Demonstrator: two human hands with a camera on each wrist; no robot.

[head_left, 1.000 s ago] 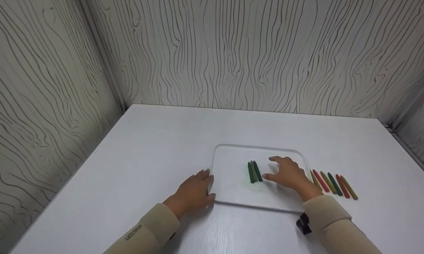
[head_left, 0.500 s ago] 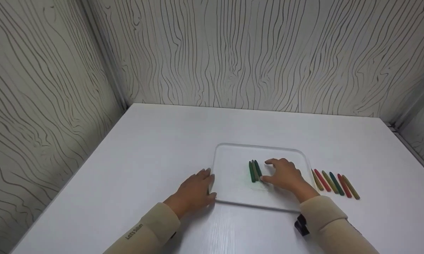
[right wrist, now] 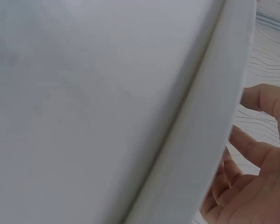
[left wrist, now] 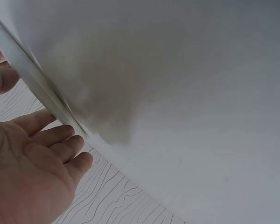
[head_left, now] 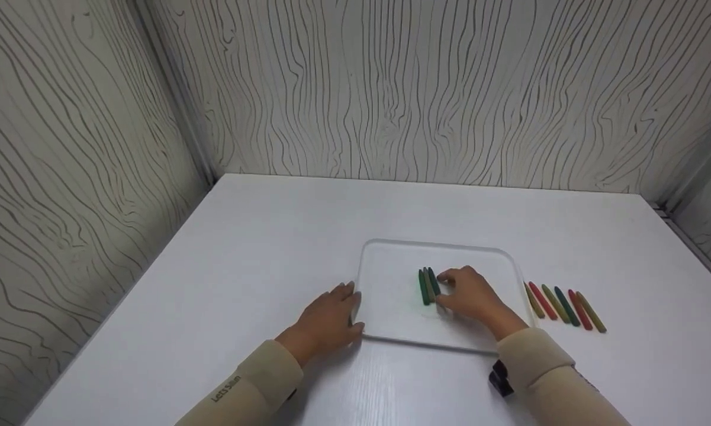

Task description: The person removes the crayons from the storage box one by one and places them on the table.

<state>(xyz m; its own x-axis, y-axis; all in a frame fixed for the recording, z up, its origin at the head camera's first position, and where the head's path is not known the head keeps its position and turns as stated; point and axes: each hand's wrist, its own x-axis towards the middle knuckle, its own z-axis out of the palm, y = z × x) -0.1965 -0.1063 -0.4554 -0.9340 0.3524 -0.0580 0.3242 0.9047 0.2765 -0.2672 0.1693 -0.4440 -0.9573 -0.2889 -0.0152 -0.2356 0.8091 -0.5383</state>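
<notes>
The right grip point(head_left: 470, 294) is being held partly open, thumb and forefinger parted, their tips placed at the right side of a dark green crayon point(head_left: 434, 279); whether it is being pinched cannot be told. Just beyond that crayon, leftward of the grip, an olive crayon point(head_left: 428, 285) and a second green crayon point(head_left: 423, 288) are being carried by the white tray point(head_left: 385, 296). The tray's left edge is being touched by the left grip point(head_left: 327, 318), fingers relaxed. Rightward of the right grip, six crayons point(head_left: 555, 303) are being supported by the desk point(head_left: 260, 248).
</notes>
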